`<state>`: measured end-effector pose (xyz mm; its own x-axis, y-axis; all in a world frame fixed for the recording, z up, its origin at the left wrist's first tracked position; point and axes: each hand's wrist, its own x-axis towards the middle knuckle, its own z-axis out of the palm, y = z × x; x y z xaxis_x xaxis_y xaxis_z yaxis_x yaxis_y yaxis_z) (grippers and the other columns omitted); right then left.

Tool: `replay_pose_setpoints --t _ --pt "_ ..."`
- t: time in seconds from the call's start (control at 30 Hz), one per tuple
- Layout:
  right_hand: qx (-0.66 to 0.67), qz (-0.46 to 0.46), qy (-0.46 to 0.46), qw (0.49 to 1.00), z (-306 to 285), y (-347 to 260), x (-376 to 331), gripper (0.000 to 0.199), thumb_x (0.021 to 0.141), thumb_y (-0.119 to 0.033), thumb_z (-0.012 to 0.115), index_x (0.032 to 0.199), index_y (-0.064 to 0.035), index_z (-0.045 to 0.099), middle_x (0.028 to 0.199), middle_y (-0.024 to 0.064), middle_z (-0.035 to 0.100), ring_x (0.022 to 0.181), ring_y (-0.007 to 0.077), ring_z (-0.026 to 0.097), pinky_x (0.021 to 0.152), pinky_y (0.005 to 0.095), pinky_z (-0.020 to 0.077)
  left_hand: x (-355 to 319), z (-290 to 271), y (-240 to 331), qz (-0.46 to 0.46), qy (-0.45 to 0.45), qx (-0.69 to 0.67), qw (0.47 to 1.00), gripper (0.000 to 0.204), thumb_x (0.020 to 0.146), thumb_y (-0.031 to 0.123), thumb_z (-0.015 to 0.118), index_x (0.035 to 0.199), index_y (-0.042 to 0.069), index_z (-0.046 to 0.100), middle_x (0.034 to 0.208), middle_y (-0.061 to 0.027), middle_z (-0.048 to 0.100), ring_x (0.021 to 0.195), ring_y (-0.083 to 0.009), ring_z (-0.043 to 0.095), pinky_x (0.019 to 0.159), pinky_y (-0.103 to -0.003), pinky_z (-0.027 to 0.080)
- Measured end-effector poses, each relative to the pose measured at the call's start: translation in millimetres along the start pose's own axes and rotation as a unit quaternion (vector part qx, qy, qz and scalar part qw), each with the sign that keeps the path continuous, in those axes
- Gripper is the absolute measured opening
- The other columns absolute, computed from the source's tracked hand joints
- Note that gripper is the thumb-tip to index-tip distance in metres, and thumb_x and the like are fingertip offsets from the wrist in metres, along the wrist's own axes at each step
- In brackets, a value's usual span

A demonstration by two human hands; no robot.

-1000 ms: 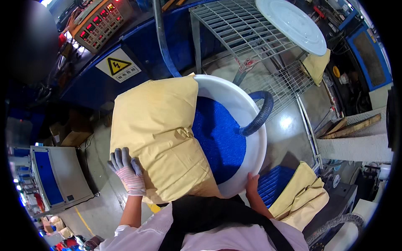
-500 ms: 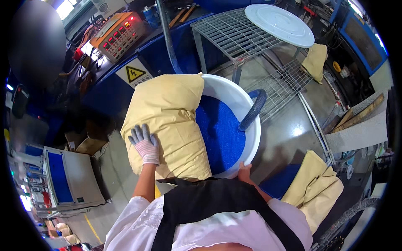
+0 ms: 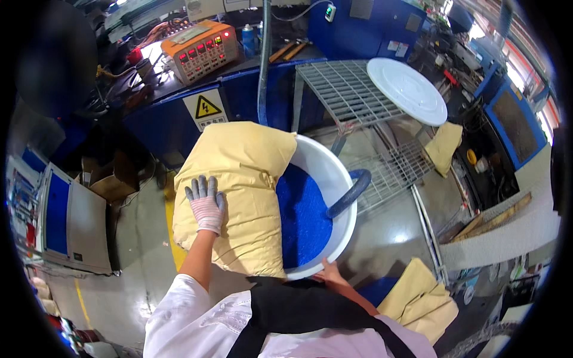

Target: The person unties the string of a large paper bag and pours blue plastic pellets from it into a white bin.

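A large tan paper sack [image 3: 242,173] lies across the left side of a round white tub [image 3: 342,238] and covers that part of its rim. Blue granules [image 3: 307,221] fill the tub's visible inside, with a dark ribbed hose [image 3: 352,194] dipping into them on the right. Flat on the sack's upper face rests my left hand [image 3: 207,206] in a grey and pink striped glove, fingers spread. My bare right hand [image 3: 329,274] grips the tub's near rim, its fingers partly hidden. The sack's mouth is not visible.
Behind the tub stands a wire rack [image 3: 352,89] with a round white lid [image 3: 409,89] on top. An orange control box [image 3: 200,51] sits at the back left. Folded tan sacks [image 3: 421,301] lie at the near right. A white and blue cabinet [image 3: 71,221] is at the left.
The view has shifted, bringing more of the back into sight. My left hand stays flat on the sack and my right hand stays at the tub's rim.
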<state>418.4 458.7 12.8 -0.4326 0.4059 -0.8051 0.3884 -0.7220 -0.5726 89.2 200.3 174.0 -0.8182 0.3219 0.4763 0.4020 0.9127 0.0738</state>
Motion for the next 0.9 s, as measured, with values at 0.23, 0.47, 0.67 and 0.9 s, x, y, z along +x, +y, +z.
replay_pose_setpoints --t 0.23,0.47,0.67,0.9 --pt "-0.101 -0.011 -0.115 0.988 -27 -61 27 0.040 0.089 -0.029 0.055 0.114 0.0007 0.046 0.099 0.0182 0.060 0.084 0.0280 0.063 0.060 0.0386 0.0526 6 0 1 -0.004 0.004 0.002 1.000 0.050 0.077 0.026 0.052 0.124 0.010 0.049 0.131 -0.0216 0.040 0.124 -0.0419 0.031 0.106 -0.057 0.015" --pt "-0.350 -0.241 0.154 0.892 -37 -106 131 0.064 0.082 -0.035 0.061 0.120 0.0106 0.037 0.105 0.0275 0.057 0.097 0.0391 0.056 0.086 0.0404 0.0428 8 1 2 -0.011 -0.002 -0.010 1.000 0.052 0.074 0.024 0.054 0.124 0.009 0.049 0.129 -0.0232 0.041 0.122 -0.0440 0.032 0.106 -0.057 0.015" --pt "-0.360 -0.264 0.212 0.869 -34 -118 108 0.052 0.083 -0.034 0.060 0.111 0.0080 0.049 0.104 0.0256 0.059 0.097 0.0395 0.057 0.085 0.0418 0.0433 13 5 3 -0.008 -0.025 -0.007 1.000 0.052 0.073 0.022 0.054 0.124 0.009 0.048 0.129 -0.0226 0.040 0.123 -0.0442 0.032 0.105 -0.059 0.016" --pt "-0.314 -0.300 0.200 0.878 -37 -92 108 0.046 0.084 -0.034 0.058 0.103 0.0070 0.050 0.094 0.0266 0.060 0.088 0.0403 0.058 0.077 0.0424 0.0438 8 19 -2 0.017 -0.010 -0.013 1.000 0.050 0.076 0.021 0.050 0.124 0.008 0.049 0.129 -0.0228 0.040 0.122 -0.0436 0.032 0.106 -0.057 0.015"
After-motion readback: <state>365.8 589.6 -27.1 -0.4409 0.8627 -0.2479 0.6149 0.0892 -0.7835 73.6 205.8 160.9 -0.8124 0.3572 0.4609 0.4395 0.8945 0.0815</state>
